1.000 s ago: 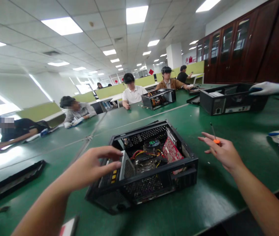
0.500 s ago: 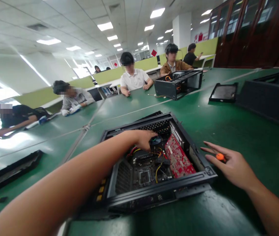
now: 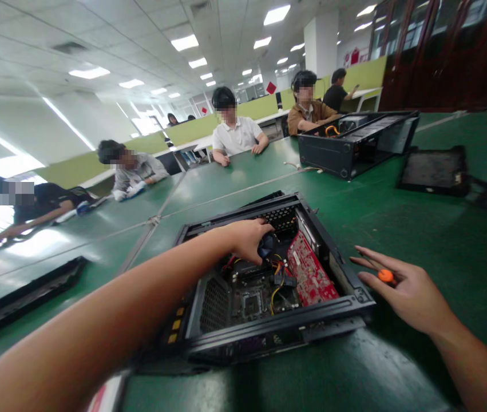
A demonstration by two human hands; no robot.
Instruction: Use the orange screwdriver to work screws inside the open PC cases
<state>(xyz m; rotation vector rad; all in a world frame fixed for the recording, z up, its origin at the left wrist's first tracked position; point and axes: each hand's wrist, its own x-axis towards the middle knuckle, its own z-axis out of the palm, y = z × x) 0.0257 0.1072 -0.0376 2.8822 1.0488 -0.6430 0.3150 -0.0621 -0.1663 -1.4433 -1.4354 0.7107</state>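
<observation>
An open black computer case (image 3: 277, 332) lies on its side on the green table, directly before me. Inside it are a motherboard (image 3: 250, 304), a red circuit card (image 3: 312, 272) and loose coloured cables (image 3: 278, 269). My left hand (image 3: 249, 237) reaches in over the far part, fingers curled round a dark round fan (image 3: 266, 245); its underside is hidden. To the right of the case, my right hand (image 3: 410, 289) hovers just off the frame. It holds a screwdriver with an orange handle (image 3: 385, 276) between its fingers, the shaft mostly hidden.
Beyond, a second open case (image 3: 329, 153) stands before a co-worker in brown (image 3: 309, 111). A flat black panel (image 3: 434, 169) lies at right, a long black panel (image 3: 28, 294) at left. Other people (image 3: 237, 134) sit along the table's far side.
My left hand and the fan have shifted slightly, and the fan looks more tilted. The second case and the flat panel appear farther right. My right hand has barely moved.
</observation>
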